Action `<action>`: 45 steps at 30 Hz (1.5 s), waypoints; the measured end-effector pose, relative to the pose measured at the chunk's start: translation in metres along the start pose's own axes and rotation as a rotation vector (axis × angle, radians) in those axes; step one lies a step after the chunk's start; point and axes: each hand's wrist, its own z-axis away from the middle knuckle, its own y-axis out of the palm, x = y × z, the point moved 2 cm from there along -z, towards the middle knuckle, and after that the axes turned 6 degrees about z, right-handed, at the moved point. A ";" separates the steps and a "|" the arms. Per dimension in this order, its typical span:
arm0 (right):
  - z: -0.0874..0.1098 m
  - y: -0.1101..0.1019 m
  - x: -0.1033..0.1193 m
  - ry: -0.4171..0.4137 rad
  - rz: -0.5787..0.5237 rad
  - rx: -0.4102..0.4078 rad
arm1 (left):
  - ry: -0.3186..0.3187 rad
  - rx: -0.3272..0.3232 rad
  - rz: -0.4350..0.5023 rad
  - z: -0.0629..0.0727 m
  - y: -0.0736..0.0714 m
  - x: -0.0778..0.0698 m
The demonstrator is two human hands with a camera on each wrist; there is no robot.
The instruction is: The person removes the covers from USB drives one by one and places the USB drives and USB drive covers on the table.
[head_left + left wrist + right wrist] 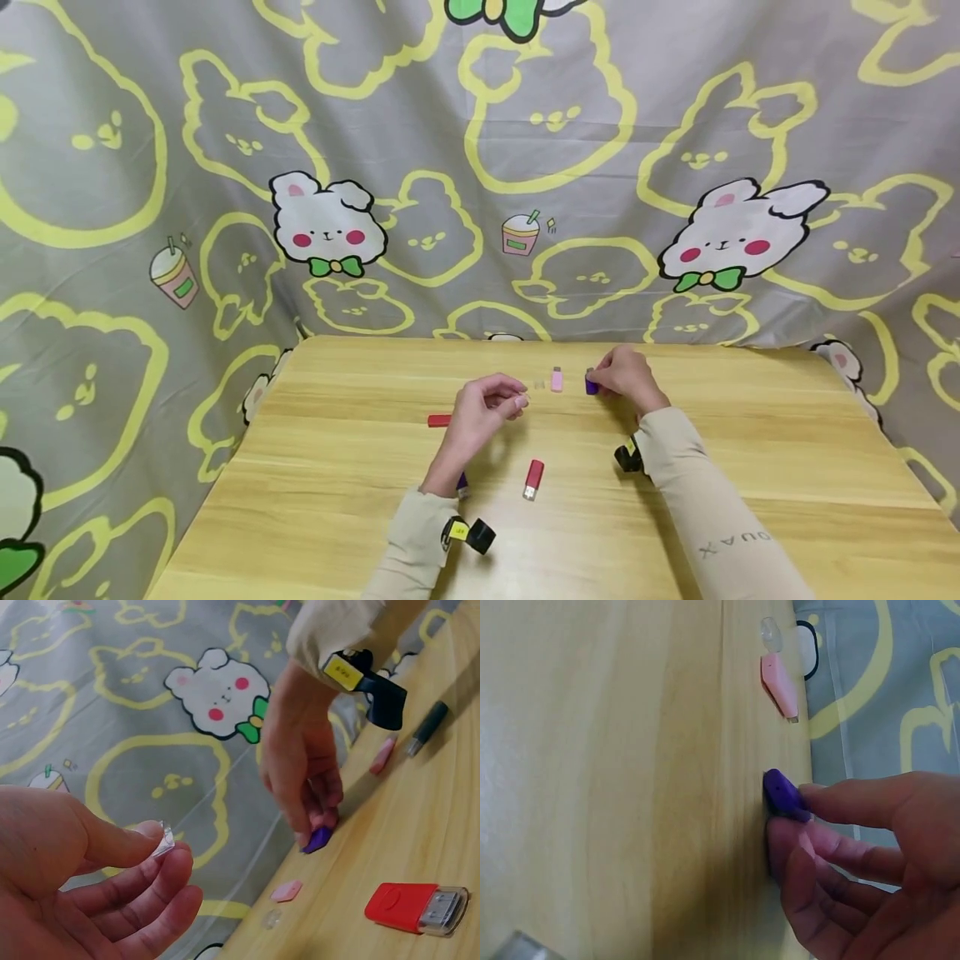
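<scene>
My left hand [480, 417] is raised over the table's middle. Its thumb and forefinger pinch a small clear plastic cap [164, 840]. Farther right, near the table's back edge, my right hand [628, 379] pinches a purple USB stick [784, 793] between thumb and fingers, low at the tabletop. A pink USB stick [557, 380] lies just left of it, with another clear cap [539, 385] alongside. One red USB stick [533, 480] lies nearer the front, its metal plug toward me. Another red USB stick [438, 421] and a purple one [462, 483] are partly hidden by my left hand and wrist.
The wooden table [315, 483] meets a grey cartoon-print curtain [420, 242] at its back edge. Beyond my right hand, the left wrist view shows a dark USB stick [429, 727] and a second pink one [383, 755]. Black cameras [480, 536] are strapped to both wrists.
</scene>
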 end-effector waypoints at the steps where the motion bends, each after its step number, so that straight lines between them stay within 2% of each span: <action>1: 0.001 -0.001 -0.001 -0.004 0.025 -0.002 | -0.006 0.008 0.009 -0.001 0.003 0.001; 5: 0.010 -0.007 -0.004 -0.010 0.059 -0.043 | -0.037 0.068 0.009 -0.009 0.016 0.005; 9: 0.031 -0.019 -0.009 -0.011 0.012 -0.082 | -0.043 0.114 -0.100 -0.033 0.031 0.004; 13: 0.057 -0.034 -0.012 -0.002 -0.065 -0.081 | -0.019 0.138 -0.289 -0.063 0.049 0.006; 15: 0.070 -0.040 -0.015 0.003 -0.100 -0.088 | 0.009 0.167 -0.412 -0.074 0.057 0.014; 18: 0.087 -0.044 -0.019 -0.005 -0.074 -0.117 | 0.047 0.207 -0.593 -0.084 0.065 0.028; 22: 0.104 -0.044 -0.028 -0.031 0.021 -0.166 | 0.059 0.219 -0.734 -0.090 0.072 0.039; 29: 0.113 -0.041 -0.046 -0.014 -0.006 -0.192 | 0.067 0.237 -0.886 -0.099 0.091 0.040; 37: 0.115 -0.049 -0.050 -0.014 -0.026 -0.247 | 0.092 0.248 -0.999 -0.105 0.104 0.039; 41: 0.116 -0.051 -0.051 -0.006 -0.035 -0.250 | 0.103 0.221 -1.044 -0.104 0.105 0.040; 45: 0.116 -0.052 -0.053 -0.010 -0.042 -0.251 | 0.128 0.199 -1.038 -0.102 0.105 0.042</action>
